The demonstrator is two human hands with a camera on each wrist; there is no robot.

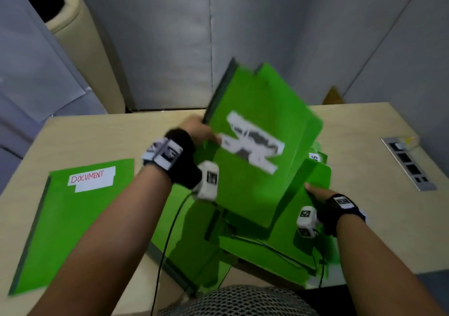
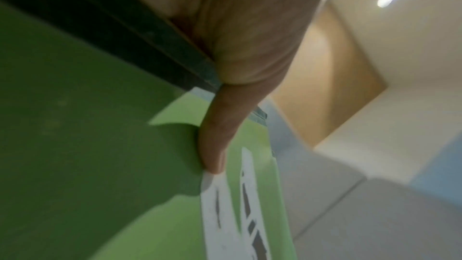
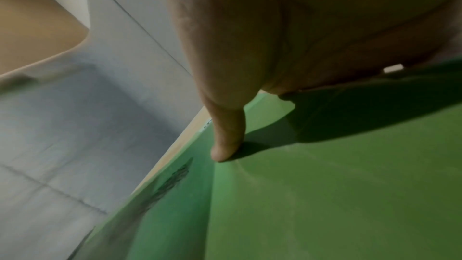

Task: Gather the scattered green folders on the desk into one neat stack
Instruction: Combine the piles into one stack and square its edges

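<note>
My left hand (image 1: pixel 199 132) grips a bundle of green folders (image 1: pixel 243 194) by the dark spine (image 2: pixel 125 37), thumb (image 2: pixel 222 137) on the front cover beside a blurred white label. The bundle is raised and tilted over the desk (image 1: pixel 364 145). My right hand (image 1: pixel 315 191) holds the lower right side of the green folders (image 3: pixel 325 195), thumb (image 3: pixel 227 137) pressed on top and the other fingers hidden. More green folders (image 1: pixel 194 255) lie overlapping under the raised ones. A single green folder labelled DOCUMENT (image 1: pixel 73 218) lies flat at the left.
A metal socket panel (image 1: pixel 408 162) is set into the desk at the right. Grey partition walls stand behind, with a beige rounded column (image 1: pixel 80 48) at the back left. Black cables (image 1: pixel 165 242) run from my wrists across the folders. A mesh chair edge (image 1: pixel 238 301) is at the bottom.
</note>
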